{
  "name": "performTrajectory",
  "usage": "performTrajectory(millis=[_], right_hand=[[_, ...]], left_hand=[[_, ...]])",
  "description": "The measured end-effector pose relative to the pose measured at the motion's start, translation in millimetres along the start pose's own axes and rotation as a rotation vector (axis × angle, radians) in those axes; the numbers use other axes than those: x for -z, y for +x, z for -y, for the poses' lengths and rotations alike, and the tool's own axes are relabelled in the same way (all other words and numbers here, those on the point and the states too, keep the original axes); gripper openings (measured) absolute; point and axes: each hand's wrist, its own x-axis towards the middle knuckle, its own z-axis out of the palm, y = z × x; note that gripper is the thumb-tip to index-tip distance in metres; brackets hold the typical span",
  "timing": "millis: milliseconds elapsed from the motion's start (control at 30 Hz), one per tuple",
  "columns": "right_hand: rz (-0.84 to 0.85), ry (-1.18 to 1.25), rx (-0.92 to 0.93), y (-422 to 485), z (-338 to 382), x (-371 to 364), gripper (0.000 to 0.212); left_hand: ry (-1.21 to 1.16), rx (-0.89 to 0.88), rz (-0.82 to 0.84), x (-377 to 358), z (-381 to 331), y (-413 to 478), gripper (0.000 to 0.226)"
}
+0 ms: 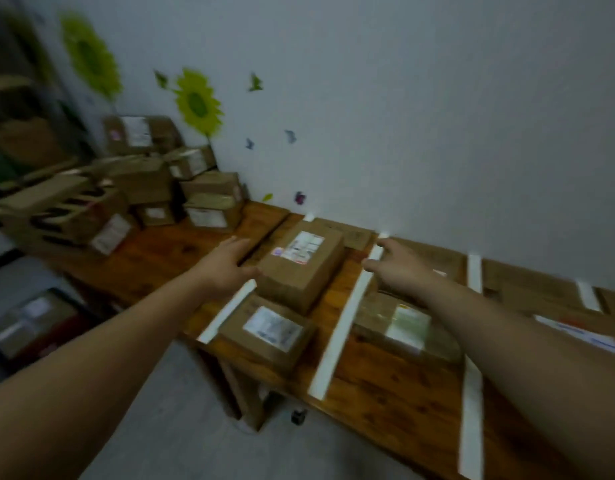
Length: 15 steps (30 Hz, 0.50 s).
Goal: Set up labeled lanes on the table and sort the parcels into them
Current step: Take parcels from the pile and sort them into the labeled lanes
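A brown cardboard parcel [300, 263] with a white label lies on the wooden table [385, 403], in the lane between two white tape strips [347, 317]. My left hand [226, 266] hovers just left of it with fingers spread. My right hand [399, 268] reaches out on its right, over the tape strip, fingers extended and holding nothing. A smaller labelled parcel [268, 329] sits in front of it in the same lane. Another parcel [399, 323] lies in the lane to the right, partly under my right arm.
A pile of several cardboard parcels [132, 192] fills the table's far left end against the wall. More tape strips [474, 271] and flat parcels [576, 327] lie to the right. Grey floor and a bin [29, 320] sit left of the table.
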Motion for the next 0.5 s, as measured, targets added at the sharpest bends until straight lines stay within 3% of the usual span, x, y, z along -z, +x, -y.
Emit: performTrajectory(millis=[233, 500], right_hand=[[0.160, -0.015, 0.113, 49.0, 128.0, -106.4, 0.069], [0.270, -0.055, 0.246, 155.0, 229.9, -205.9, 0.066]], left_hand=[[-0.065, 0.262, -0.103, 102.5, 150.3, -4.1, 0.074], [-0.145, 0.382, -0.156, 162.5, 253.8, 52.1, 0.070]])
